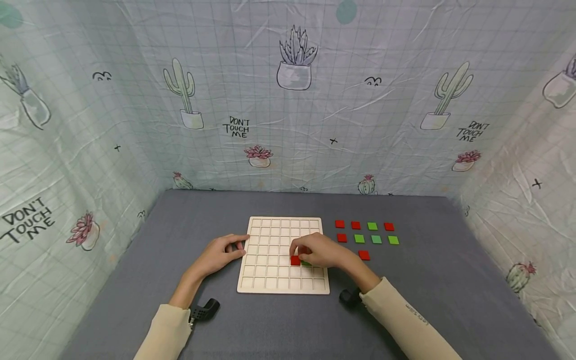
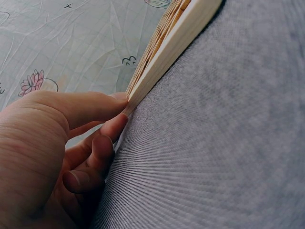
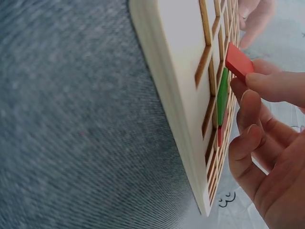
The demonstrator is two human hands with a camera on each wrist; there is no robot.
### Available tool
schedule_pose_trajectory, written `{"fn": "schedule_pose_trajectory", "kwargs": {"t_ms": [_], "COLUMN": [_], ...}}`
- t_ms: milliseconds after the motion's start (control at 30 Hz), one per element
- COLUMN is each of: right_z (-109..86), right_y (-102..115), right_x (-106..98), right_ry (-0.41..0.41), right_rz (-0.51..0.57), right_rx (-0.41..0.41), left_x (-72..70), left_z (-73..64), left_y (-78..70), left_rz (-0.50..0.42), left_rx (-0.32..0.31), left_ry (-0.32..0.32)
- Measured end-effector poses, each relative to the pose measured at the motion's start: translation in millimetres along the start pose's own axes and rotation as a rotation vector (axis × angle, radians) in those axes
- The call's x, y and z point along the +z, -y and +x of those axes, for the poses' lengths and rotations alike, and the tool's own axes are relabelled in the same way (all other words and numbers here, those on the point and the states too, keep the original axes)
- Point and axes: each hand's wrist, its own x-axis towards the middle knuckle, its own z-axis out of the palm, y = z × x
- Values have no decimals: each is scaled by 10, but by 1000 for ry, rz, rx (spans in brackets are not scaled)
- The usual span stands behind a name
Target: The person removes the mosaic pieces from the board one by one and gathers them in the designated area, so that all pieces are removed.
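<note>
My right hand pinches a red square tile between thumb and finger, tilted over the gridded wooden board. Beside that tile, a green tile sits in the grid, with another red tile just past it. From the head view, the hand covers part of the green tile, and the red one beyond is hidden. At the board's left edge, my left hand touches the rim with thumb and index fingertips; its other fingers bend loosely in the left wrist view.
Right of the board lie several loose tiles in rough rows, among them a red tile, a green tile and a teal-green tile. A grey cloth covers the table. Printed curtains hang behind and at both sides.
</note>
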Motion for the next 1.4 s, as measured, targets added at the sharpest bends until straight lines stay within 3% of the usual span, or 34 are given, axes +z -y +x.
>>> {"fn": "schedule_pose_trajectory", "kwargs": {"t_ms": [400, 600, 900, 1400], "right_z": [-18, -100, -352, -852], "right_y": [-20, -31, -162, -475], "right_x": [-4, -100, -325, -629], "right_ry": [-37, -77, -136, -213], "right_rz": [49, 65, 116, 114], "right_rx": [-26, -45, -9, 86], "left_x": [-2, -1, 9, -6], "left_z": [1, 0, 16, 22], "left_y": [-11, -7, 17, 26], "left_rz": [24, 19, 4, 19], "left_rx": [16, -9, 10, -11], "left_ry": [-3, 10, 3, 11]}}
